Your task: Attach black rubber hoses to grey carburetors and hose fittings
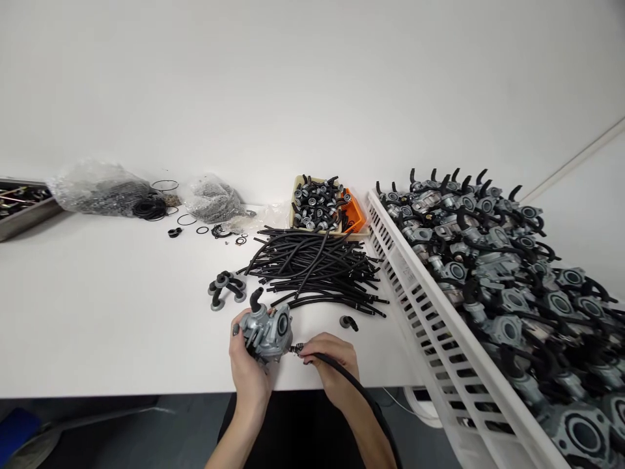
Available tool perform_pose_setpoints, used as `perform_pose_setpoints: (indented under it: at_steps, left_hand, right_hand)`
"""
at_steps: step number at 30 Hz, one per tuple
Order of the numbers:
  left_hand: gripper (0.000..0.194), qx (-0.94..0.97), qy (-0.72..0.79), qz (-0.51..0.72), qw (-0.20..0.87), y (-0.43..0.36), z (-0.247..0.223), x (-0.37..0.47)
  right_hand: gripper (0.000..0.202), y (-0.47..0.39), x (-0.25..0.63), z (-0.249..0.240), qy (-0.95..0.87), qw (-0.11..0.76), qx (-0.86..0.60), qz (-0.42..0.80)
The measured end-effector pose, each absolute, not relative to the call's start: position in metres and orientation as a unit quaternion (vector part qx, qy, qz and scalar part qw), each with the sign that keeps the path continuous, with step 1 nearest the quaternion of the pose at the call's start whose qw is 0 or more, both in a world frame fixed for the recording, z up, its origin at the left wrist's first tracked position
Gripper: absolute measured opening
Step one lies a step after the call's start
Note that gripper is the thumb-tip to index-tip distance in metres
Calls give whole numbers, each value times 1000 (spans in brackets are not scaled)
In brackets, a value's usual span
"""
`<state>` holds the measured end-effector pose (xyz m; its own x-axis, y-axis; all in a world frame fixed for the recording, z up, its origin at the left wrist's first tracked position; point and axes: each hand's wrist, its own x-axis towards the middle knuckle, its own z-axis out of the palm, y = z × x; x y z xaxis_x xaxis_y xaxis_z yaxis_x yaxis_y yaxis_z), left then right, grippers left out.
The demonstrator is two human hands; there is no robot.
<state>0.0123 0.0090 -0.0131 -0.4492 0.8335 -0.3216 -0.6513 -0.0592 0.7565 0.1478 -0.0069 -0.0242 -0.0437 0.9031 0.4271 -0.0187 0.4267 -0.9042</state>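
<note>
My left hand (249, 365) is wrapped round a grey metal carburetor (268, 332), which has a short black elbow tube on top. With my right hand (332, 361) I pinch a black rubber hose (359, 389) near its end, where a small metal clip (296, 349) shows. The hose end is at the lower right side of the carburetor; whether it sits on the fitting I cannot tell. From my right hand the hose trails down past the forearm. A single black elbow with a grey cap (348, 322) lies beyond my right hand.
Many black hoses (312, 264) lie piled ahead, before a tray of elbow parts (319, 203) and an orange bin (355, 212). A white crate (439, 326) full of carburetors stands right. Capped elbows (227, 286), rubber rings (202, 230) and plastic bags (97, 189) lie left.
</note>
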Motion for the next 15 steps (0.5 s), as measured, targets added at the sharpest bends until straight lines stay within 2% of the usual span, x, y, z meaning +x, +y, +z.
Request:
perform_pose_setpoints:
  at_steps: [6,10,15]
  left_hand:
    - [32,118,404,702,575,7,-12,10]
    - [32,166,385,675,607,6,-14,8]
    - [34,224,370,646,629,7,-20,5]
  right_hand:
    - [12,-6,147,-31,-558,597,-374,437]
    - [10,-5,146,-36,-527,620,-408,414]
    - [20,-2,146,-34,-537,613,-404,415]
